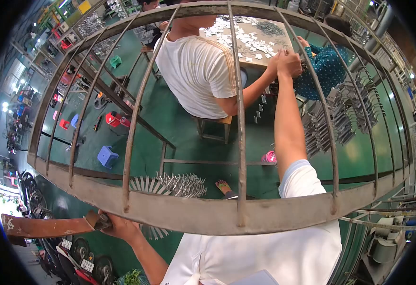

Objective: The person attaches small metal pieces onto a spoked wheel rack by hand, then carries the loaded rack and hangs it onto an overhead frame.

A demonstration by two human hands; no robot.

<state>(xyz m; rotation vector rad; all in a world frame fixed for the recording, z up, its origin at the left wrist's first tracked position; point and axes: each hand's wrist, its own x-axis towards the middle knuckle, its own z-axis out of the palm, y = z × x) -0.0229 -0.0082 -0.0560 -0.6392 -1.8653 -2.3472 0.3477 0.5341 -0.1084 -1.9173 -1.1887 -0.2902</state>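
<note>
One right hand [289, 64] near table edge [284, 42]

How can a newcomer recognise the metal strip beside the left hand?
Start at the big grey metal frame spanning the foreground. Below its lower left rim, find the wearer's left hand; the flat metal strip extends leftward from there. Its reddish-brown colour sets it apart from the greyish frame.

**Worn metal, smooth gloss**

The grille [284, 213] is worn, matt metal. A brown bar [51, 227] is scuffed metal. Hanging pieces [343, 114] gleam metallic; the floor [184, 149] is smooth and glossy, the blue stool [106, 156] plastic, the white shirt [269, 251] matt cloth.
</note>
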